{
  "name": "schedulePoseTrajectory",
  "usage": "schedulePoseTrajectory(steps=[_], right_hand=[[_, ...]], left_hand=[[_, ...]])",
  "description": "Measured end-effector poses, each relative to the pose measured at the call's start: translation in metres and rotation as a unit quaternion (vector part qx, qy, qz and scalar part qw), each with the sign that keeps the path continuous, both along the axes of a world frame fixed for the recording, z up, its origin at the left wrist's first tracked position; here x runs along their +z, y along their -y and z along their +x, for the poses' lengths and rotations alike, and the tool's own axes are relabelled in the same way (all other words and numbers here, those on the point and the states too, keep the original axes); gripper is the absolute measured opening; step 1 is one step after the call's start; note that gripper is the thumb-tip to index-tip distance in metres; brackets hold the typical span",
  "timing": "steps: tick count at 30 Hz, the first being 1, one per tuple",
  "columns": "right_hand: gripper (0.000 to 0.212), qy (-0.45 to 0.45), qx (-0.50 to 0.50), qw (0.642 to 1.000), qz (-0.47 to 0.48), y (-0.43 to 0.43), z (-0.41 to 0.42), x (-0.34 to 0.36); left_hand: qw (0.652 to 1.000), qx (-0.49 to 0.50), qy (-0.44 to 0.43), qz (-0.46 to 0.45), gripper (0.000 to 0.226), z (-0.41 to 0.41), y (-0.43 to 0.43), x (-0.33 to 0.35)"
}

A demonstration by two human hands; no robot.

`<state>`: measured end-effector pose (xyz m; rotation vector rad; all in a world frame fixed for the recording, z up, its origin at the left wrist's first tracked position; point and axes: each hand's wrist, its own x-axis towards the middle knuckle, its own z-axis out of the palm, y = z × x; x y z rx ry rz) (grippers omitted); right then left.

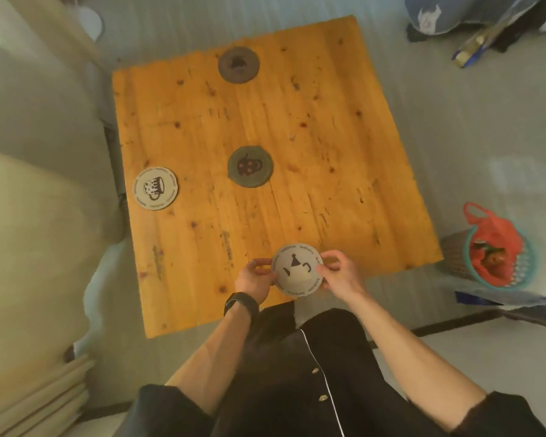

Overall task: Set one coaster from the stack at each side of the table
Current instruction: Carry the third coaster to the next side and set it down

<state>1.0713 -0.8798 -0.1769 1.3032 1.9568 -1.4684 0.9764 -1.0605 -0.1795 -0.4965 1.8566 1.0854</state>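
Over the near edge of the wooden counter [297, 137], both hands hold one pale round coaster [297, 269] printed with a dark teapot-like figure and a ring of lettering. The left hand [254, 279], with a dark band on its wrist, has its fingers clamped on the coaster's left rim; the right hand [339, 272] has its fingers clamped on the right rim. A dark coaster [250, 166] with a dark printed figure lies near the middle of the counter; whether more lie beneath it cannot be told. Another pale coaster [155, 188] with a mug drawing lies flat by the left edge, and a brownish coaster [238, 65] lies by the far edge. A basket [498, 260] with a red bag stands on the floor at right.
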Motion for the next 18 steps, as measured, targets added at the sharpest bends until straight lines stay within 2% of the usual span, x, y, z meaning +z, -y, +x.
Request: schedulePoseTrajectory(steps=[11,18], right_hand=[[0.024,0.053,0.113,0.992,0.029,-0.026,-0.046,-0.057],[0.019,0.056,0.151,0.985,0.056,-0.034,-0.056,-0.077]], left_hand=[[0.989,0.096,-0.009,-0.112,0.021,-0.022,-0.027,-0.034],[0.981,0.106,-0.033,-0.156,0.018,-0.018,-0.035,-0.051]])
